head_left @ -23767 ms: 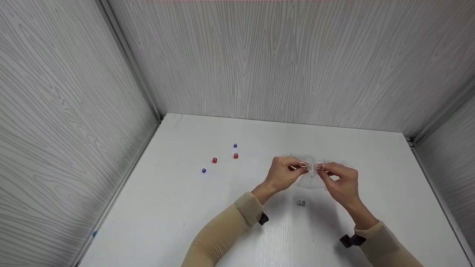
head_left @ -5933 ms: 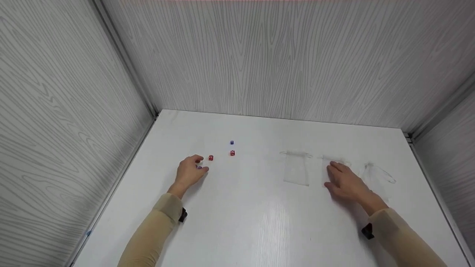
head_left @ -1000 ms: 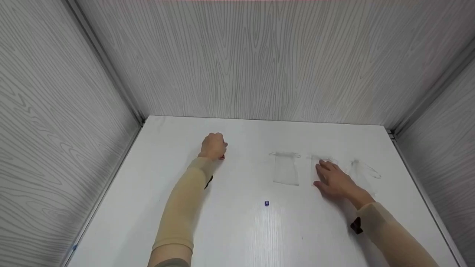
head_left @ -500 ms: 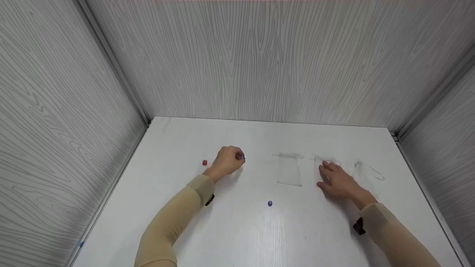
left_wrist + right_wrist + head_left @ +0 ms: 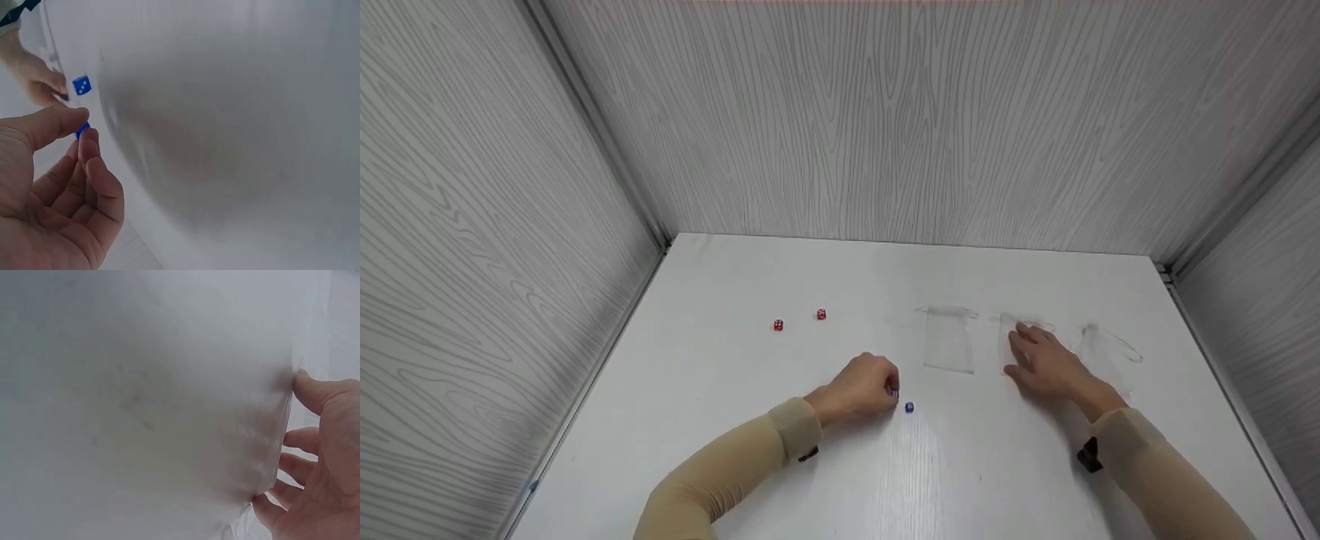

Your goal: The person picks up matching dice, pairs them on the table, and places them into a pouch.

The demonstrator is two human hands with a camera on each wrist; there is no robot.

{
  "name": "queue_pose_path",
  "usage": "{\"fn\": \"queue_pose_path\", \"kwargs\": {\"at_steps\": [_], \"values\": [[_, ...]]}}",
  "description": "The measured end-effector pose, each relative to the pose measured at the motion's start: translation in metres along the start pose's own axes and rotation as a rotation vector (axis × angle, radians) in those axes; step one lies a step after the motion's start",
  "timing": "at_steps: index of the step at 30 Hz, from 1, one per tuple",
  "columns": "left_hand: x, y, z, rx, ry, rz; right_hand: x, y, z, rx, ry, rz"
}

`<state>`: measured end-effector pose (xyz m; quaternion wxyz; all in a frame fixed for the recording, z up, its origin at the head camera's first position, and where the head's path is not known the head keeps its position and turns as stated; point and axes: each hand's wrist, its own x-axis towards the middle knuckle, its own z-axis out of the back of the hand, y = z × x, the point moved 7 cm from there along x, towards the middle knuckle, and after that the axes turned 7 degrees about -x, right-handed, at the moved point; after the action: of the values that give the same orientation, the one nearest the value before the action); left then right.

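My left hand point(image 5: 888, 388) pinches a small blue die point(image 5: 82, 130) between thumb and fingertips, just above the white table point(image 5: 720, 420). A second blue die point(image 5: 909, 407) lies on the table right beside it, also seen in the left wrist view as the loose blue die point(image 5: 82, 85). My right hand point(image 5: 1035, 358) lies flat with straight fingers on the middle one of three sheer pouches point(image 5: 1014, 334). In the right wrist view the right hand's fingers point(image 5: 318, 402) press on the white surface.
Two red dice point(image 5: 778, 325) point(image 5: 820, 314) sit at the left of the table. A flat sheer pouch point(image 5: 949, 339) lies left of my right hand, and a crumpled one point(image 5: 1110, 346) lies to its right. Grey wood-grain walls close in three sides.
My left hand has come from beside the red dice toward the near middle, carrying a blue die, and now hovers next to the other blue die. The right hand has stayed put.
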<state>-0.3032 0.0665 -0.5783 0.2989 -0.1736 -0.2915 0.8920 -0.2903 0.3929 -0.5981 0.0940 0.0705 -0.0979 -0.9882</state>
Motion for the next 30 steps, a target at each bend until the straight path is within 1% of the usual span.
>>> {"fn": "queue_pose_path", "kwargs": {"at_steps": [3, 7, 11, 15, 19, 21, 24, 27, 30], "values": [[0.0, -0.004, -0.009, 0.007, 0.021, -0.001, 0.0, 0.0, -0.001, 0.006, 0.0, -0.002], [0.0, -0.006, -0.017, -0.01, 0.054, 0.007, 0.0, 0.001, -0.001, 0.004, -0.002, 0.0], [0.0, -0.007, -0.02, -0.04, 0.078, 0.019, 0.0, 0.0, 0.0, 0.012, 0.001, -0.006], [0.0, -0.007, -0.02, -0.05, 0.075, 0.009, 0.0, 0.0, 0.001, 0.014, -0.016, -0.005], [-0.004, -0.007, -0.017, -0.043, 0.059, -0.024, 0.0, 0.001, 0.002, 0.004, -0.047, 0.005], [-0.006, -0.007, -0.015, -0.043, 0.048, -0.03, 0.0, 0.003, 0.003, -0.004, -0.062, 0.015], [-0.008, -0.003, -0.009, -0.037, 0.022, -0.015, 0.0, 0.004, 0.004, -0.015, -0.081, 0.031], [-0.01, 0.001, -0.002, -0.052, -0.008, 0.007, 0.0, 0.006, 0.007, -0.044, -0.113, 0.056], [-0.012, 0.005, 0.005, -0.07, -0.036, 0.014, -0.001, 0.006, 0.01, -0.069, -0.152, 0.069]]}}
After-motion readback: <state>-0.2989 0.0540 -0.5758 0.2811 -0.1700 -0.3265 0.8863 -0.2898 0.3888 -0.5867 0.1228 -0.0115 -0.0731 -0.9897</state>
